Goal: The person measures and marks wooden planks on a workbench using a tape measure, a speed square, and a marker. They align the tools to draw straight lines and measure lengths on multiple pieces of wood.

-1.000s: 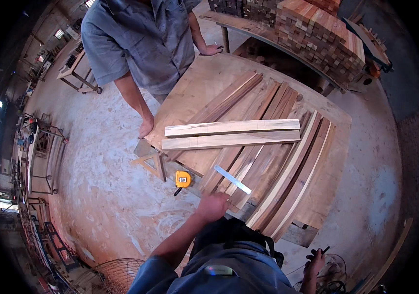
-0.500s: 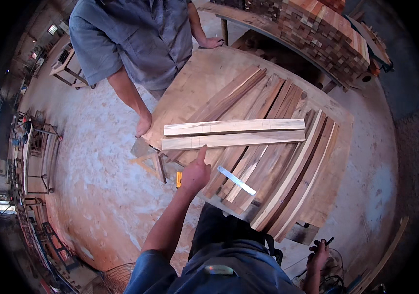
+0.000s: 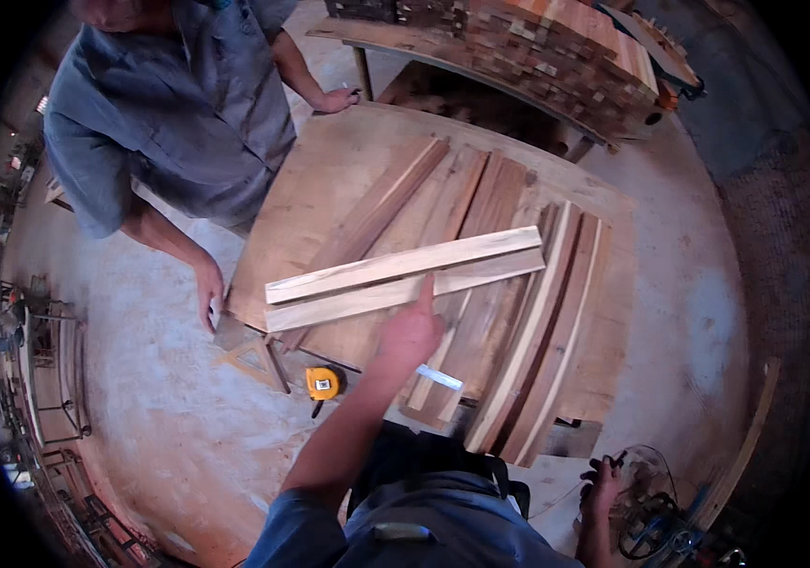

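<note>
Two pale wooden strips (image 3: 348, 308) lie side by side across several brown boards (image 3: 490, 204) on a worktable (image 3: 315, 185). My left hand (image 3: 411, 331) is over the nearer strip, index finger stretched out to its surface and the other fingers curled in. It holds nothing that I can see. A metal ruler (image 3: 441, 377) rests on the boards beside my left wrist, partly hidden by it. Off to the lower right, away from the table, my right hand (image 3: 601, 488) is closed around a dark pen (image 3: 620, 459).
A yellow tape measure (image 3: 323, 381) and a wooden triangle (image 3: 255, 362) sit by the table's left edge. Across the table stands a co-worker (image 3: 178, 114), both hands at its edge. Stacked timber (image 3: 556, 57) fills a bench behind. Cables and a machine (image 3: 660, 535) are at lower right.
My left index finger has moved rightward along the nearer strip, from near its left end toward its middle. The view has shifted and turned, showing more of the tape measure. My right hand still holds the pen.
</note>
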Demonstrator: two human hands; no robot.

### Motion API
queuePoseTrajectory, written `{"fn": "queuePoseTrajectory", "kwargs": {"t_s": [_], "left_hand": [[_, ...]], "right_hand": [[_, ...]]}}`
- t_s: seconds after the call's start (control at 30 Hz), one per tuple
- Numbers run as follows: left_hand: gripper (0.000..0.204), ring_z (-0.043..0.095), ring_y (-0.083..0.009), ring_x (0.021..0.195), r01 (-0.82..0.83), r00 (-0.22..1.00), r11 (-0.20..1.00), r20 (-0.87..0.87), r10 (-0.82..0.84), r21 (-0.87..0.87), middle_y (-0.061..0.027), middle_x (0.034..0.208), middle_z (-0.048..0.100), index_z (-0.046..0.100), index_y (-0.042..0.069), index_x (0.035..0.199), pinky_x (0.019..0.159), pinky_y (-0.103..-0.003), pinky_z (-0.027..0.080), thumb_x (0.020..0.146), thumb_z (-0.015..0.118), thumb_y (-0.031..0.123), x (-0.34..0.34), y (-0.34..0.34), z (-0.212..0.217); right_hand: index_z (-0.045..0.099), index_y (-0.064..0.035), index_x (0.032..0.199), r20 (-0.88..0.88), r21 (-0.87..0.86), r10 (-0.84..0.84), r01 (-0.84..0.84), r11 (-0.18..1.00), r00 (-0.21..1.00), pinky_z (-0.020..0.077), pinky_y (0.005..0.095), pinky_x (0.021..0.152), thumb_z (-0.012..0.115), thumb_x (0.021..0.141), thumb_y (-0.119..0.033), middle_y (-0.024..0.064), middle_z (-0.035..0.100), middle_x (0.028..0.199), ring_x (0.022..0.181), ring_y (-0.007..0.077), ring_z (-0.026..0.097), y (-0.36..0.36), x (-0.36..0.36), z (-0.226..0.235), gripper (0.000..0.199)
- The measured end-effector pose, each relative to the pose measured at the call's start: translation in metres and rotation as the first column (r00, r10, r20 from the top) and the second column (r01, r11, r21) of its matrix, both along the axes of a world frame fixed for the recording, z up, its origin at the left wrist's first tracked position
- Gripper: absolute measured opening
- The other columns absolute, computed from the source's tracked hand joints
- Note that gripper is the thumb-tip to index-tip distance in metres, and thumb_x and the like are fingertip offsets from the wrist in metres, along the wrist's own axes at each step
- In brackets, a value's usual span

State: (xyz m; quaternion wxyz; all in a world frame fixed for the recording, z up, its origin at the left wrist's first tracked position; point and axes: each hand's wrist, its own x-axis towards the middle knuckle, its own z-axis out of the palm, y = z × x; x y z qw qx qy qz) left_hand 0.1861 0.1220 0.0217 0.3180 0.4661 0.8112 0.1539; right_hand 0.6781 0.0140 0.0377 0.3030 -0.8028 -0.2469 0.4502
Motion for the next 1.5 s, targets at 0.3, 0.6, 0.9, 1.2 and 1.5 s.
{"fn": "queuePoseTrajectory", "kwargs": {"t_s": [0.3, 0.6, 0.9, 1.2, 1.5], "left_hand": [[0.054, 0.067, -0.0440, 0.086, 0.106, 0.988, 0.976, 0.093, -0.125, 0.188, -0.0251, 0.092, 0.069, 0.047, 0.008, 0.141, 0.077, -0.054, 0.053, 0.090, 0.059, 0.022, 0.011, -0.035, 0.010], [0.043, 0.069, -0.0409, 0.087, 0.094, 0.978, 0.990, 0.178, -0.112, 0.107, -0.0230, 0.102, 0.069, 0.056, 0.009, 0.132, 0.078, -0.050, 0.055, 0.091, 0.060, 0.023, 0.053, -0.164, -0.026], [0.038, 0.068, -0.0387, 0.096, 0.040, 0.984, 0.988, 0.168, -0.065, 0.147, -0.0203, 0.107, 0.069, 0.058, 0.010, 0.128, 0.080, -0.048, 0.056, 0.092, 0.059, 0.021, 0.071, -0.180, -0.022], [0.039, 0.067, -0.0389, 0.099, 0.081, 0.983, 0.994, 0.160, -0.092, 0.070, -0.0217, 0.108, 0.068, 0.059, 0.008, 0.127, 0.084, -0.049, 0.055, 0.090, 0.060, 0.020, 0.068, -0.179, -0.003], [0.028, 0.068, -0.0374, 0.093, 0.158, 0.957, 0.917, 0.174, -0.234, 0.366, -0.0199, 0.103, 0.070, 0.065, 0.004, 0.117, 0.082, -0.044, 0.056, 0.091, 0.062, 0.014, 0.104, -0.154, 0.017]], "right_hand": [[0.053, -0.0036, 0.123, -0.016, 0.038, -0.086, 0.086, 0.996, 0.996, 0.0334, 0.0239, 0.035, 0.058, 0.101, -0.034, 0.0125, 0.066, 0.108, 0.063, 0.0139, 0.059, -0.008, 0.005, -0.017, 0.038], [0.054, -0.0039, 0.122, -0.050, 0.074, 0.025, -0.021, 0.997, 0.998, 0.0339, 0.0243, 0.035, 0.058, 0.100, -0.033, 0.0124, 0.067, 0.103, 0.062, 0.0143, 0.060, 0.013, 0.002, -0.030, 0.036], [0.056, -0.0044, 0.113, -0.068, 0.057, 0.059, -0.055, 0.997, 0.996, 0.0336, 0.0238, 0.034, 0.060, 0.099, -0.034, 0.0098, 0.068, 0.098, 0.060, 0.0126, 0.060, 0.022, 0.009, -0.034, 0.033], [0.055, -0.0018, 0.121, -0.126, 0.065, -0.010, 0.019, 0.998, 0.992, 0.0336, 0.0248, 0.034, 0.060, 0.098, -0.032, 0.0129, 0.068, 0.102, 0.061, 0.0157, 0.061, 0.011, 0.028, -0.036, 0.038], [0.057, -0.0029, 0.119, -0.225, 0.238, 0.147, -0.092, 0.967, 0.963, 0.0378, 0.0219, 0.038, 0.062, 0.095, -0.013, 0.0092, 0.066, 0.093, 0.061, 0.0139, 0.062, 0.027, -0.023, 0.026, 0.026]]}}
